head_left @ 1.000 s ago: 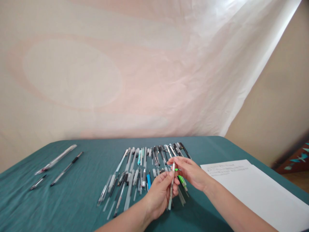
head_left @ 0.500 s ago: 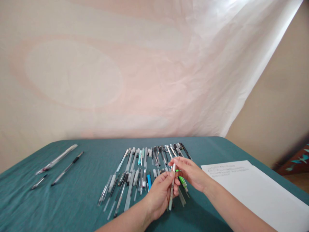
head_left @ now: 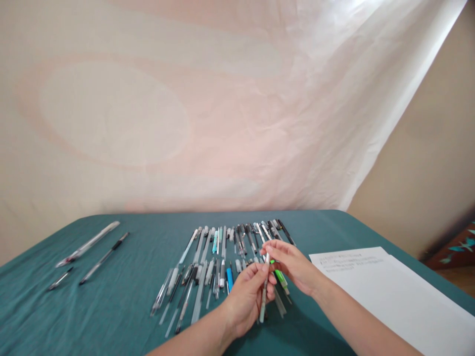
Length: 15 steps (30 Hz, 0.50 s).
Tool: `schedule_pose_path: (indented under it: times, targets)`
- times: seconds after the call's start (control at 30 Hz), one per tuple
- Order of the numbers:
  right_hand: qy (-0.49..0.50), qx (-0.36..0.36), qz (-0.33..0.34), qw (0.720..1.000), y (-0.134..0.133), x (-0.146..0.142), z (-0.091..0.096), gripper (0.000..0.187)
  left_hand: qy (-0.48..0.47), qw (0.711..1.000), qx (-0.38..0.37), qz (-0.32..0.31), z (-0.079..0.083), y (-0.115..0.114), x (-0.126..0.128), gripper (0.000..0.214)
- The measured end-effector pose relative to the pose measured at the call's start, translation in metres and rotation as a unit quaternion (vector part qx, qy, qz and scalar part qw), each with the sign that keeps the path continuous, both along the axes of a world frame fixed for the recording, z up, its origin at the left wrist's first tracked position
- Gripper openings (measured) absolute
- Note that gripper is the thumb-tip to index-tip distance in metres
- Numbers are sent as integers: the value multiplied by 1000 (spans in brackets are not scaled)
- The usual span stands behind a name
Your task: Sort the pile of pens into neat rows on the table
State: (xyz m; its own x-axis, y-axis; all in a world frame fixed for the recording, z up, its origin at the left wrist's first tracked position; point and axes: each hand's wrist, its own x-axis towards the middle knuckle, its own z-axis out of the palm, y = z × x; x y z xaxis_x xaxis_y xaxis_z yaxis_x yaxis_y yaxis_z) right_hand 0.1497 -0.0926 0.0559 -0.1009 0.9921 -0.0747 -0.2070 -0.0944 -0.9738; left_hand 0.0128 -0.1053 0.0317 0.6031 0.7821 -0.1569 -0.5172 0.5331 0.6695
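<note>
My left hand (head_left: 249, 296) is closed around the middle of a slim pale pen (head_left: 264, 296), its thumb lying along the barrel. The pen slants upright, with its white end at the top. At that upper end my right hand (head_left: 287, 262) pinches the pen between thumb and fingertips. Beneath and behind both hands lie two rows of pens, several partly hidden by them. A bright green pen (head_left: 281, 278) shows just under my right hand, and a blue one (head_left: 229, 279) lies left of my left hand.
White paper sheets (head_left: 386, 296) with handwriting lie on the right of the green-covered table (head_left: 122, 316). On the left are a long clear-wrapped item (head_left: 89, 243), a black-gripped pen (head_left: 104, 258) and a short pen piece (head_left: 60, 279). A pale curtain (head_left: 222, 123) hangs behind.
Almost nothing differs. Both hands keep their hold on the pen, and the right fingers have shifted very slightly at its top end.
</note>
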Motion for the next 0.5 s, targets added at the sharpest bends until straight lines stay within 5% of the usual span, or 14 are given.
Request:
schedule_pose_path:
  times: [0.5]
  targets:
    - [36, 15, -38, 999, 4, 5, 6, 27, 5, 1000, -6, -7, -1, 0, -1, 21]
